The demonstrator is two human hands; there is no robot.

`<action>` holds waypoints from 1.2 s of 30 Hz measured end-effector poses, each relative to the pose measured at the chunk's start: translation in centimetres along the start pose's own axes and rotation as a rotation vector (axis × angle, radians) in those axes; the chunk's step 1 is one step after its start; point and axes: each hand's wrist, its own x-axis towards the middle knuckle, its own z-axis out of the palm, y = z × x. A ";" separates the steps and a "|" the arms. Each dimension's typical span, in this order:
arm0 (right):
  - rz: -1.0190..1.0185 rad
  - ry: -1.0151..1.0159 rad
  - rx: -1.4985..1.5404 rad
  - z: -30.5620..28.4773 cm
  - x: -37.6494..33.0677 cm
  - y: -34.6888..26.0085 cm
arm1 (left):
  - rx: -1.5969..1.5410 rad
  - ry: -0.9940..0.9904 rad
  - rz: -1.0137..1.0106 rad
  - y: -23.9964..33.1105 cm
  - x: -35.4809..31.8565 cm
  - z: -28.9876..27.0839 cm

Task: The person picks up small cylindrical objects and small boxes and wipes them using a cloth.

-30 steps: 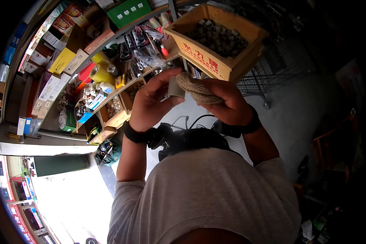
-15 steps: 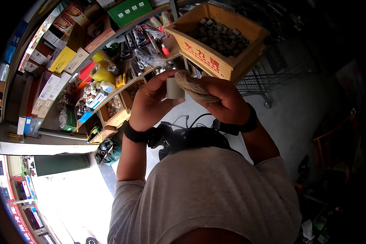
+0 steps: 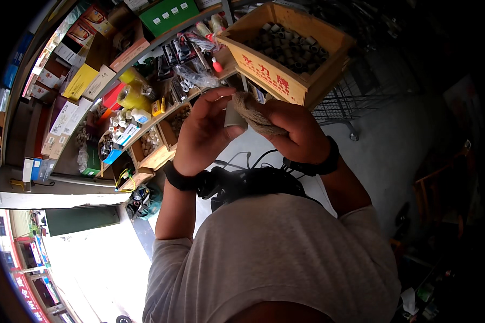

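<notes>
My left hand (image 3: 203, 132) is curled round a short pale grey pipe fitting (image 3: 233, 119), with its fingers along the far side and its thumb underneath. In my right hand (image 3: 303, 133) is a bunched brown cloth (image 3: 257, 117), pinched between thumb and fingers. The cloth presses against the right side and upper end of the fitting and hides part of it. Both hands are raised in front of my chest, close together. Black bands circle both wrists.
Beyond my hands stands a wooden box (image 3: 264, 78) holding many similar grey fittings (image 3: 291, 49), beside a wire rack (image 3: 339, 105). Shelves on the left carry cartons, a yellow roll (image 3: 132, 97) and packaged tools. Small wooden bins (image 3: 159, 156) sit below. A wooden chair (image 3: 442, 183) is at the right.
The fitting has turned and tilted in my left hand, and less of it shows. My left fingers have shifted round it, while the cloth now covers more of its upper end.
</notes>
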 end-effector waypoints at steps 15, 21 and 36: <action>-0.021 -0.120 0.083 -0.4 -0.7 -0.4 | 0.086 -0.007 0.011 -0.2 0.2 -0.4; 0.000 -0.061 0.225 -0.8 -0.8 -0.1 | 0.275 -0.046 -0.026 0.2 0.0 -0.3; 0.001 0.056 0.146 -0.6 -0.6 -0.3 | 0.053 -0.016 -0.063 0.3 -0.5 0.6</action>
